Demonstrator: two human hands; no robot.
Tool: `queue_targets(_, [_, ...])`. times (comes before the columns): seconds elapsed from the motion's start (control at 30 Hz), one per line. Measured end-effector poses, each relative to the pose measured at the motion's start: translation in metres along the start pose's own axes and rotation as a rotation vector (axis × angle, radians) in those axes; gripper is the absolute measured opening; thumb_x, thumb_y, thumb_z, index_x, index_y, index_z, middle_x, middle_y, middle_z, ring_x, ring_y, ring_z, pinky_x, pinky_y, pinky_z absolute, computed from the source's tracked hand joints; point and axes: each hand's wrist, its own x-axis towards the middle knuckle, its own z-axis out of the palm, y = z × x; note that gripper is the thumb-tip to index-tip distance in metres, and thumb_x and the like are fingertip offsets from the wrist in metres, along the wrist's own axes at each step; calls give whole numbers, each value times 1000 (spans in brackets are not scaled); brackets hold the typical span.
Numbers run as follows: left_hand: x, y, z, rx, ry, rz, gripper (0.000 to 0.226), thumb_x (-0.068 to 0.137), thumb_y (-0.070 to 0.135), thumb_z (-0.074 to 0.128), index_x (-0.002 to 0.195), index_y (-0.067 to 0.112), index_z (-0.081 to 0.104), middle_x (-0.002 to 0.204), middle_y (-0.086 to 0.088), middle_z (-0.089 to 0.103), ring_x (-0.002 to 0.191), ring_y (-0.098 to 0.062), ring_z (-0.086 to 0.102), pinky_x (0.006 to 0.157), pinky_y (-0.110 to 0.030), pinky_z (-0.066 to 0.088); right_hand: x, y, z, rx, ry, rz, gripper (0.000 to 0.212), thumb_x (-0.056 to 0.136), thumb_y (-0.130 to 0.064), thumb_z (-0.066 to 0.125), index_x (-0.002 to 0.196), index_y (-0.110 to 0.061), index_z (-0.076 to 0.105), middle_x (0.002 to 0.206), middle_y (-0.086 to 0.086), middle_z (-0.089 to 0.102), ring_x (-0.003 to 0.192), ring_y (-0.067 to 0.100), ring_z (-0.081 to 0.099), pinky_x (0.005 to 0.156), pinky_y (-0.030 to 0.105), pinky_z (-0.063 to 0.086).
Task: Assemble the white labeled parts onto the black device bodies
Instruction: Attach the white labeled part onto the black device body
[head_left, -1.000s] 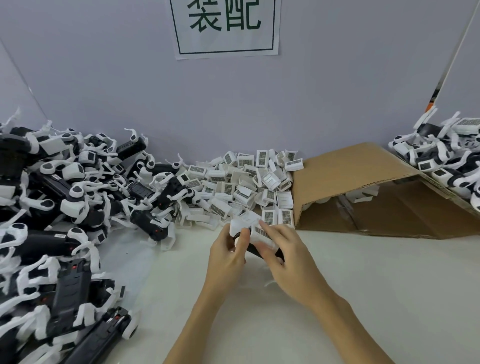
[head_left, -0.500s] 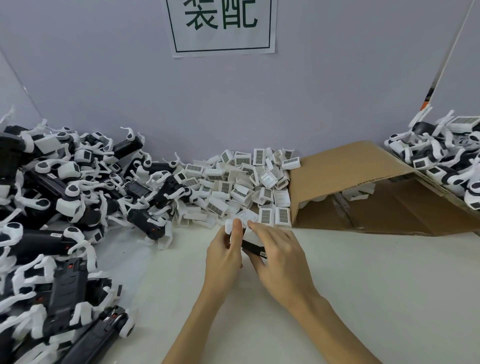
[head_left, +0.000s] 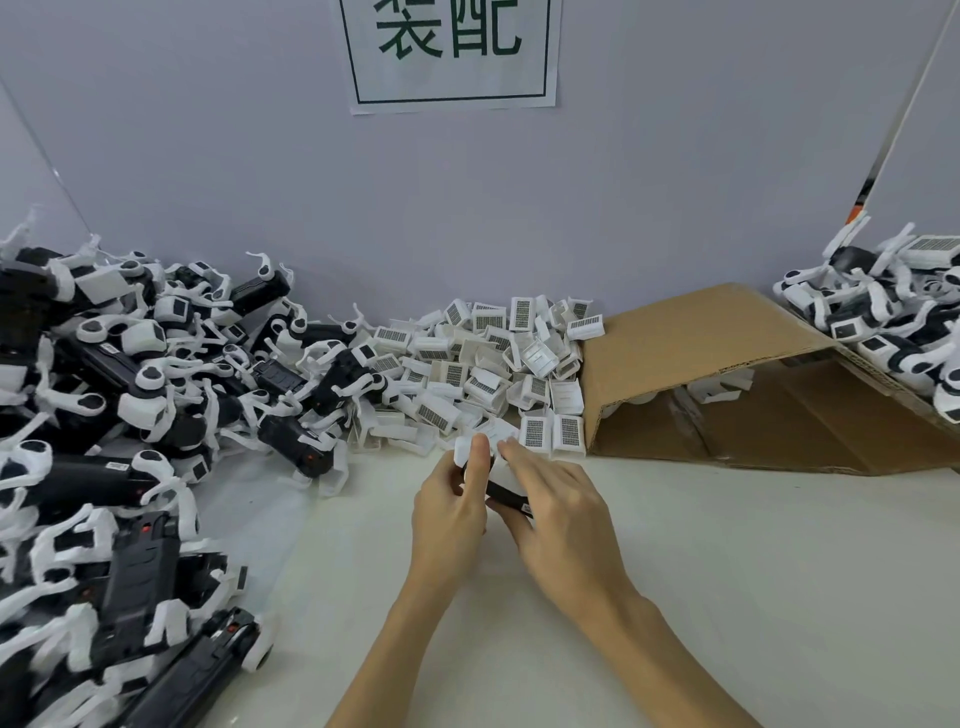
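I see white parts (head_left: 488, 358) with black barcode labels, black device bodies (head_left: 104, 415) with white clips, brown cardboard box (head_left: 701, 343), off-white tabletop (head_left: 727, 571), lavender wall (head_left: 675, 156), white sign (head_left: 452, 52) with dark-green characters.

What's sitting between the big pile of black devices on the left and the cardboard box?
In the head view, a heap of white labeled parts lies between the pile of black devices and the cardboard box, against the wall.
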Motion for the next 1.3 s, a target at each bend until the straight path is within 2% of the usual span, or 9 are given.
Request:
queue_targets(0.2, [0, 0, -1, -7, 53, -10, 98, 63, 112, 37, 78, 16, 57, 59, 11, 51, 59, -17, 54, 62, -33, 50, -1, 3, -3, 89, -51, 73, 84, 78, -22, 93, 151, -11, 52, 148, 1, 61, 134, 13, 54, 112, 33, 47])
queue_targets(0.3, [1, 0, -3, -33, 78, -53, 92, 65, 111, 38, 75, 21, 58, 58, 6, 56, 60, -18, 58, 52, -20, 46, -2, 6, -1, 66, 3, 62, 67, 77, -16, 94, 137, -11, 64, 130, 0, 71, 120, 11, 55, 100, 39, 56])
queue_targets(0.57, [-1, 5, -4, -75, 72, -106, 71, 76, 96, 45, 69, 26, 57, 58, 6, 53, 55, -16, 55, 49, -20, 43, 2, 10, 0, 7, -11, -3, 55, 79, -27, 92, 129, -19, 70, 120, -12, 75, 103, 2, 50, 91, 21, 46])
queue_targets(0.67, [-1, 5, -9, -57, 60, -52, 58, 80, 92, 50, 66, 36, 59, 61, 10, 51, 61, -17, 52, 61, -30, 45, 5, 15, -12, 534, -281, 282, 58, 90, -37, 82, 143, -32, 61, 133, -24, 66, 119, -14, 53, 97, 12, 47])
queue_targets(0.8, [-1, 6, -15, -111, -77, 174, 32, 89, 68, 56, 84, 38, 68, 72, 12, 59, 66, -11, 51, 64, -27, 45, 15, 29, -34, 1030, -493, 502, 38, 105, -45, 50, 134, -26, 68, 126, -14, 72, 119, 4, 65, 99, 24, 50])
queue_targets(0.87, [-3, 5, -16, -91, -120, 254, 29, 93, 58, 52, 105, 44, 74, 100, 12, 72, 94, -7, 66, 83, -25, 52, 17, 35, -43, 1088, -560, 478, 37, 104, -41, 53, 133, -25, 69, 121, -4, 74, 116, 12, 67, 98, 27, 51])
queue_targets(0.93, [-2, 2, -17, 10, -100, 336, 36, 97, 55, 48, 123, 50, 72, 121, 13, 69, 127, -9, 56, 107, -33, 46, 17, 40, -47, 1150, -602, 509, 37, 103, -35, 61, 139, -28, 64, 116, 3, 75, 114, 19, 69, 97, 27, 51])
queue_targets(1.03, [1, 2, -21, 185, -65, 405, 43, 99, 61, 51, 140, 52, 61, 135, 26, 62, 139, -3, 44, 115, -38, 34, 14, 41, -42, 984, -416, 491, 38, 99, -26, 73, 135, -31, 63, 113, -10, 74, 114, 17, 69, 97, 29, 54])
queue_targets(1.3, [6, -5, -29, 227, -165, 273, 48, 73, 73, 81, 118, 69, 63, 136, 36, 51, 145, 10, 29, 122, -29, 23, 9, 46, -26, 325, -149, 90, 40, 87, -30, 83, 124, -19, 72, 116, -13, 67, 115, 5, 56, 98, 32, 48])
